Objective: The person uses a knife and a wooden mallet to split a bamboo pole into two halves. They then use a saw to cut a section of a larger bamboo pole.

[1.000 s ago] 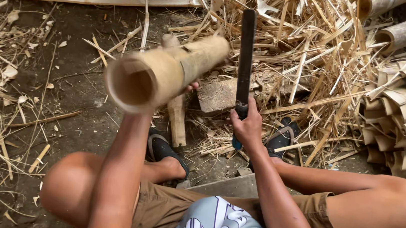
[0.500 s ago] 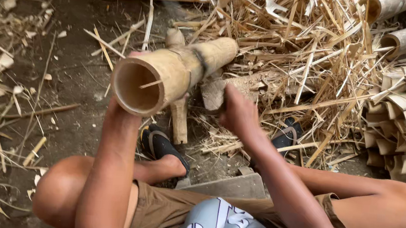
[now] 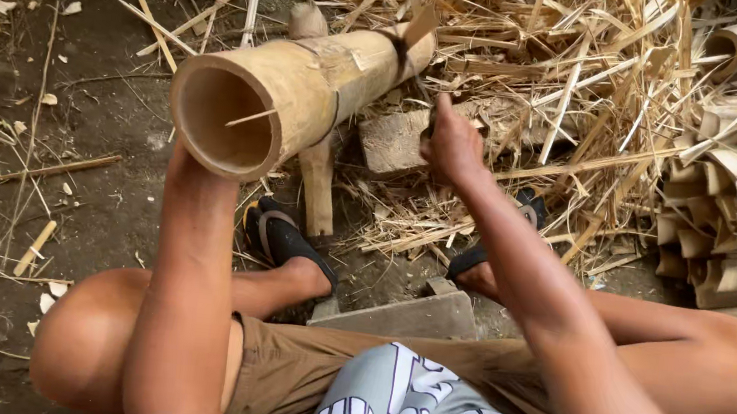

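On the dirt floor, a hollow bamboo tube (image 3: 308, 91) tilts over a wooden block (image 3: 394, 141), its open end holding one thin splinter. The left hand (image 3: 180, 155) props it from beneath, grip hidden. The right hand (image 3: 453, 143), earlier raising a blade, is now fisted low beside the block.

I see a yellow-tan bamboo tube (image 3: 308, 91) with a darker brown hollow, pale straw-yellow splinters (image 3: 564, 82), dark brown dirt floor (image 3: 88, 95), black sandals (image 3: 278, 239), olive-brown shorts (image 3: 296, 373), grey shirt (image 3: 402, 411) with white lettering.
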